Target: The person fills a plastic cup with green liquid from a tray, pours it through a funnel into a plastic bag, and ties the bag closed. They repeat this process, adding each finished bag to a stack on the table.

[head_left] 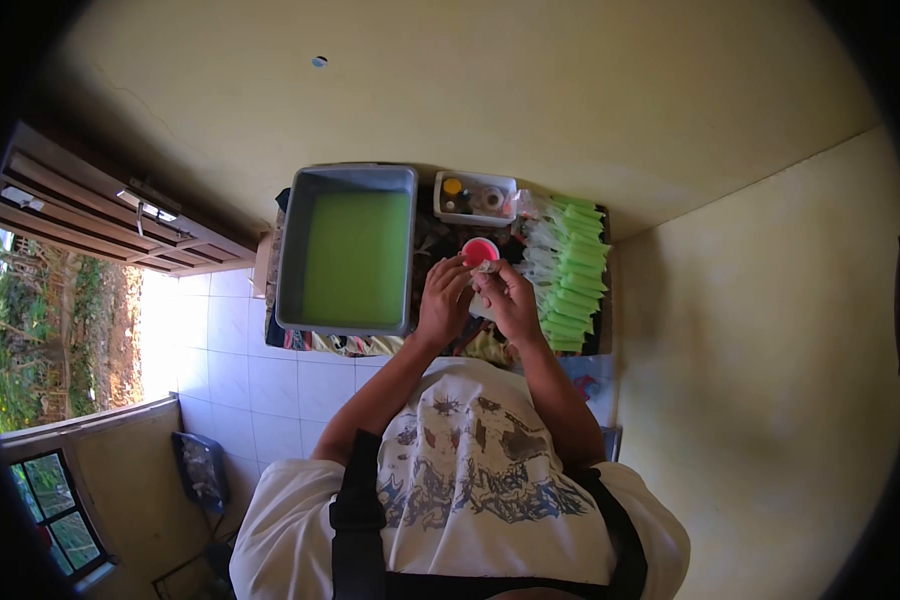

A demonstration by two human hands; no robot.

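Grey tub (295,250) of green liquid; white tray (475,215)

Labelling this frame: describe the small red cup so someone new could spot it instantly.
Start at the big grey tub of green liquid on the table. Just to its right, the person's left hand and right hand meet; the small red cup sits directly above their fingertips, below the white tray. It is the only round red item, unlike the green packets stacked to its right.
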